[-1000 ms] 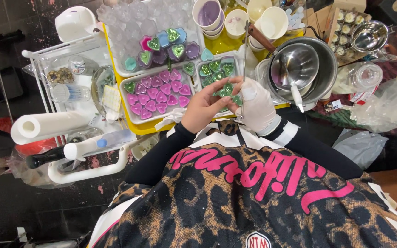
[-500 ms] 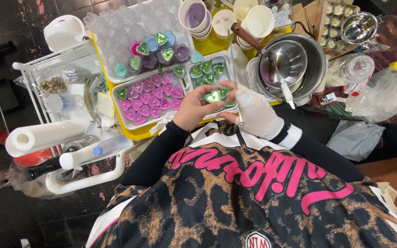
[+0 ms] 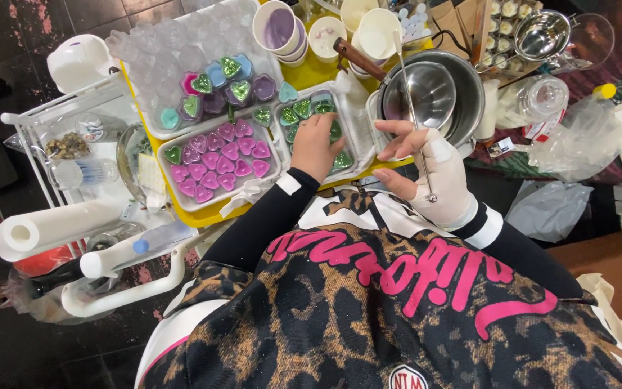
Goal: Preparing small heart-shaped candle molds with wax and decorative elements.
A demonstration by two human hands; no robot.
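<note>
My left hand (image 3: pixel 316 146) reaches into a white tray (image 3: pixel 358 153) of glittery green heart candles (image 3: pixel 289 115). Its fingers curl down on one green heart there, and the hand hides most of that heart. My right hand (image 3: pixel 437 173), in a white glove, is raised just right of the tray. It pinches a long thin metal rod (image 3: pixel 410 90) that slants up over a small steel pan (image 3: pixel 426 90).
A tray of pink heart candles (image 3: pixel 217 162) lies left of the green ones, on a yellow table (image 3: pixel 336 68). Behind are mixed heart moulds (image 3: pixel 232 83), paper cups (image 3: pixel 278 29) and a big steel pot (image 3: pixel 473 97). A paper towel roll (image 3: pixel 52 223) lies at the left.
My left hand has moved from in front of my chest down into the green tray, carrying the green heart. My right hand has let go of the heart and drawn right with the rod.
</note>
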